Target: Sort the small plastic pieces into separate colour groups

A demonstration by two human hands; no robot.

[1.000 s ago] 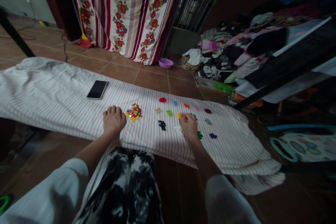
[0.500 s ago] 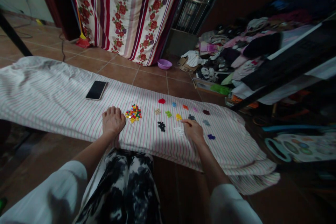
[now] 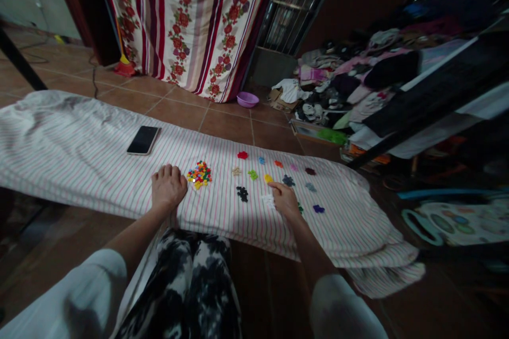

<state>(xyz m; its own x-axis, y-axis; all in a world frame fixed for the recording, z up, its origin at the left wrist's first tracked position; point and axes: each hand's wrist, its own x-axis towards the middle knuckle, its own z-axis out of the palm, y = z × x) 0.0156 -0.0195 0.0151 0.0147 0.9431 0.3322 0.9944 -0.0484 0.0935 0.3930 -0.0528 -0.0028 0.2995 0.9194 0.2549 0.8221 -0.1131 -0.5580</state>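
- Landmark: I took the mixed pile of small plastic pieces (image 3: 199, 175) as the reference point; it lay on a striped sheet (image 3: 79, 135), and it held many colours, with yellow, red and green easiest to pick out.
- Left hand (image 3: 169, 188): it was open and palm down on the sheet, just beside the pile on its near-left side. It gripped nothing that I could see.
- Right hand (image 3: 285, 200): it was to the right of the pile, well apart from it, with the index finger (image 3: 273, 186) reaching forward. The other fingers were loosely bent. I could not tell whether it held a piece.
- Sorted groups: small single-colour clusters lay in two rough rows to the right of the pile.
- Nearest the right hand: the yellow cluster (image 3: 268, 178), the slate-blue cluster (image 3: 288, 180) and the white cluster (image 3: 268, 201) lay just beside the fingers. A green cluster (image 3: 300, 209) was partly hidden behind the hand.
- Farther row: the red cluster (image 3: 242, 155) stood beyond the pile, and the maroon cluster (image 3: 310, 171) lay farther right.
- Black cluster: the black cluster (image 3: 242, 194) lay right of the pile, near the sheet's front half.
- Surroundings: a smartphone (image 3: 143, 140) lay face up on the sheet, left of the pile. Beyond the pile were a purple plastic basin (image 3: 247, 99) on the tiled floor (image 3: 226, 127) and a floral curtain (image 3: 199, 21).
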